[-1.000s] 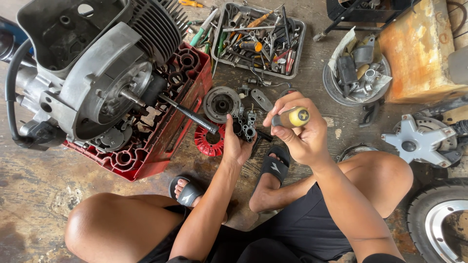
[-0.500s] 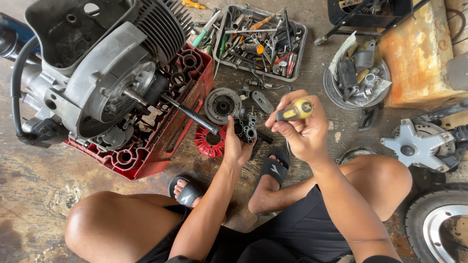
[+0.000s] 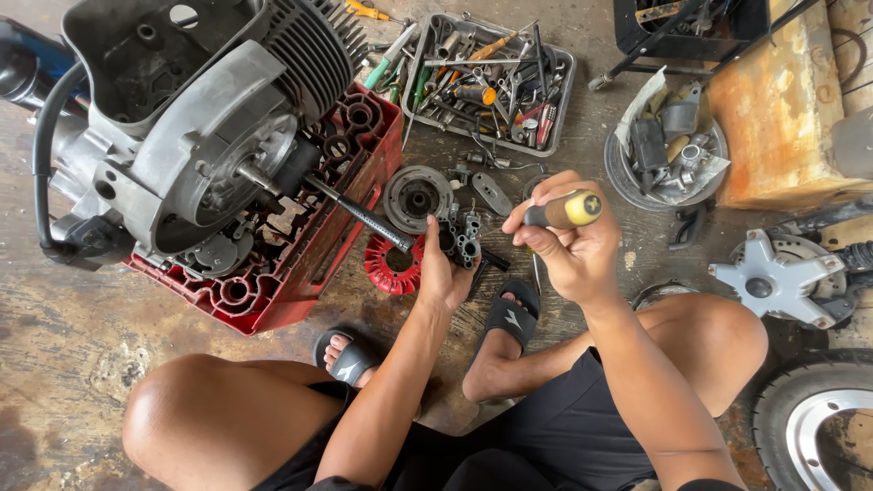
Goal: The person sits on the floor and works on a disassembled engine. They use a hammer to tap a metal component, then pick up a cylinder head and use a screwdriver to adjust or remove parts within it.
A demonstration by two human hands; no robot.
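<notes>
Two hands at frame centre, both closed on things. Left hand [image 3: 444, 273] grips a small dark metal carburettor-like part [image 3: 461, 238], held above the concrete floor [image 3: 82, 336]. Right hand [image 3: 568, 250] is wrapped around a black and yellow screwdriver handle [image 3: 566, 210], just right of the part; the shaft is hidden. Grey finned engine [image 3: 195, 136] sits upper left on a red plastic crate [image 3: 300, 264]. Grey tool tray [image 3: 491, 82] at top centre. Red round fan piece [image 3: 391, 264] lies on the floor just left of the left hand.
</notes>
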